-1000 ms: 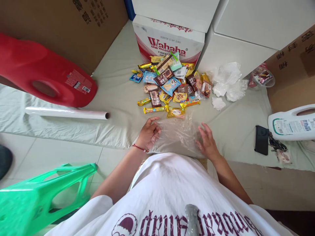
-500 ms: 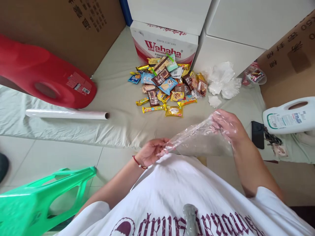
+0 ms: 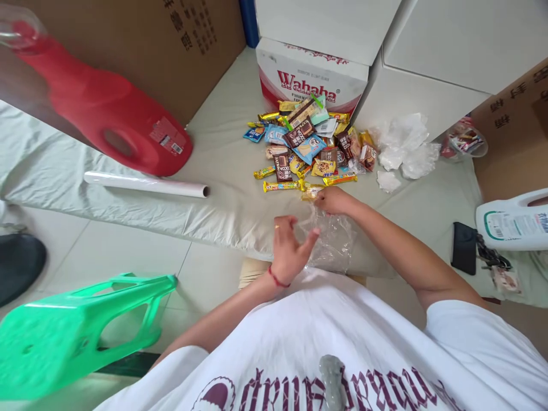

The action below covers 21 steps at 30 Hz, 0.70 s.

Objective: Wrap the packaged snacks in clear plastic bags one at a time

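Pinching the clear plastic bag [image 3: 331, 245] open, my left hand [image 3: 289, 251] gripped its rim. My right hand [image 3: 334, 200] closed on a yellow snack packet [image 3: 310, 193] beside the snack pile [image 3: 310, 145].

Snack pile [image 3: 308, 148] lies before the box [image 3: 311, 80], behind the bag [image 3: 331, 245].

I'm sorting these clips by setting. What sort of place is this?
Probably a home or storeroom floor used for packing: stacked cardboard boxes, a sheet spread over floor tiles, and a snack pile by the Wahaha carton.
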Each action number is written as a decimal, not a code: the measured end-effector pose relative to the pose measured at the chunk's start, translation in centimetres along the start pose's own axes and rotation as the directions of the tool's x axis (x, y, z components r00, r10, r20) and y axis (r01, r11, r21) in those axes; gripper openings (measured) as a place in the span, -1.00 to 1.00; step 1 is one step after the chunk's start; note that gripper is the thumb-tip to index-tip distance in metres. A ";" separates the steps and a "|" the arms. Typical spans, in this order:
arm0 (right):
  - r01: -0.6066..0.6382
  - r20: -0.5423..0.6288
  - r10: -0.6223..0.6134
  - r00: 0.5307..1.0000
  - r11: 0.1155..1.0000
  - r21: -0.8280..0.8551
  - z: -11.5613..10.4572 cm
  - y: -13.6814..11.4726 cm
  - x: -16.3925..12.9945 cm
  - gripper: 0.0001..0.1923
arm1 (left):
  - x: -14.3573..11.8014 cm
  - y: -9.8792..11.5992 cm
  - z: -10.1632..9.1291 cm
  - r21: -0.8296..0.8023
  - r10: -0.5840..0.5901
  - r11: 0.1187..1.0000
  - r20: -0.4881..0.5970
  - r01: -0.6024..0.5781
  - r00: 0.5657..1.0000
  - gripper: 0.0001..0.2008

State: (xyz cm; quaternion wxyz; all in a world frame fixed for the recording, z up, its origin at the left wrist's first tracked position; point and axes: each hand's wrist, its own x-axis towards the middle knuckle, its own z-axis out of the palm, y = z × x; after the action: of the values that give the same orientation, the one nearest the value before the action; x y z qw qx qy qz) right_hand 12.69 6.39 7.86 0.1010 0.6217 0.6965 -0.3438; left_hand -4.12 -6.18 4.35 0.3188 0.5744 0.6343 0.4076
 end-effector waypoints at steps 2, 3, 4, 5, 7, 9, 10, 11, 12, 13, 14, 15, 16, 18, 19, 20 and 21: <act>0.023 0.012 -0.023 1.000 1.000 -0.020 0.2 -0.1 0.0 -0.78 | 1.9 -0.4 1.8 0.076 -0.024 0.997 0.020 0.023 0.999 -0.48; 0.027 0.025 -0.027 0.999 1.000 -0.009 0.3 0.1 0.1 -0.78 | 2.8 -1.1 2.2 0.093 -0.075 0.993 0.091 0.067 0.993 -0.54; 0.036 0.033 -0.036 0.999 0.999 0.013 0.5 0.6 0.2 -0.77 | 3.6 -1.9 2.2 0.091 -0.137 0.988 0.190 0.122 0.972 -0.65; 0.057 0.034 -0.059 0.998 0.998 0.041 0.5 1.2 0.4 -0.76 | 4.3 -2.9 1.8 0.064 -0.196 0.981 0.284 0.185 0.939 -0.75; 0.146 0.009 -0.147 0.989 0.985 0.089 0.7 2.7 0.9 -0.73 | 5.2 -5.1 0.0 -0.047 -0.292 0.942 0.384 0.334 0.876 -0.78; 0.266 -0.031 -0.265 0.964 0.959 0.092 0.7 3.9 1.5 -0.71 | 5.8 -6.8 -2.6 -0.147 -0.395 0.864 0.397 0.482 0.828 -0.78; 0.320 -0.049 -0.317 0.947 0.944 0.078 0.7 4.3 1.9 -0.71 | 6.1 -7.5 -4.0 -0.165 -0.440 0.830 0.392 0.532 0.808 -0.80; 0.367 -0.062 -0.364 0.929 0.928 0.057 0.7 4.5 2.3 -0.71 | 6.5 -7.8 -5.3 -0.166 -0.476 0.811 0.372 0.561 0.797 -0.82; 0.407 -0.071 -0.404 0.912 0.913 0.032 0.7 4.5 2.6 -0.71 | 6.8 -7.9 -6.5 -0.158 -0.503 0.805 0.329 0.572 0.799 -0.84; 0.441 -0.075 -0.440 0.895 0.897 0.004 0.6 4.3 3.0 -0.71 | 7.1 -7.7 -7.6 -0.143 -0.513 0.819 0.253 0.556 0.821 -0.87; 0.468 -0.077 -0.468 0.880 0.883 -0.027 0.6 3.9 3.3 -0.71 | 7.4 -7.3 -8.3 -0.119 -0.494 0.852 0.140 0.510 0.858 -0.89; 0.489 -0.075 -0.493 0.867 0.870 -0.060 0.5 3.4 3.6 -0.72 | 7.6 -6.5 -8.7 -0.080 -0.437 0.896 0.015 0.437 0.899 -0.90; 0.508 -0.069 -0.514 0.855 0.857 -0.092 0.4 2.8 3.9 -0.73 | 7.6 -5.4 -8.8 -0.026 -0.340 0.940 -0.090 0.339 0.936 -0.90; 0.529 -0.053 -0.540 0.840 0.837 -0.138 0.2 1.8 4.3 -0.75 | 7.4 -3.0 -7.7 0.099 -0.064 0.992 -0.137 0.078 0.988 -0.84; 0.530 -0.051 -0.541 0.839 0.835 -0.146 0.0 1.4 4.3 -0.77 | 7.1 -1.9 -6.6 0.130 0.066 0.990 -0.063 -0.058 0.996 -0.80; 0.524 -0.056 -0.535 0.843 0.840 -0.141 -0.2 1.1 4.3 -0.77 | 6.7 -1.1 -5.2 0.150 0.177 0.971 0.070 -0.186 0.982 -0.79; 0.514 -0.064 -0.524 0.849 0.849 -0.124 -0.4 1.1 4.2 -0.75 | 6.3 -0.5 -3.8 0.171 0.249 0.943 0.198 -0.284 0.948 -0.78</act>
State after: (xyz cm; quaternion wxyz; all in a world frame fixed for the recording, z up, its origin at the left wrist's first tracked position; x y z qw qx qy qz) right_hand 13.01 10.01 5.39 0.0025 0.4199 0.8593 -0.2920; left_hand -8.53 -0.51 6.02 0.2562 0.7173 0.5573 0.3306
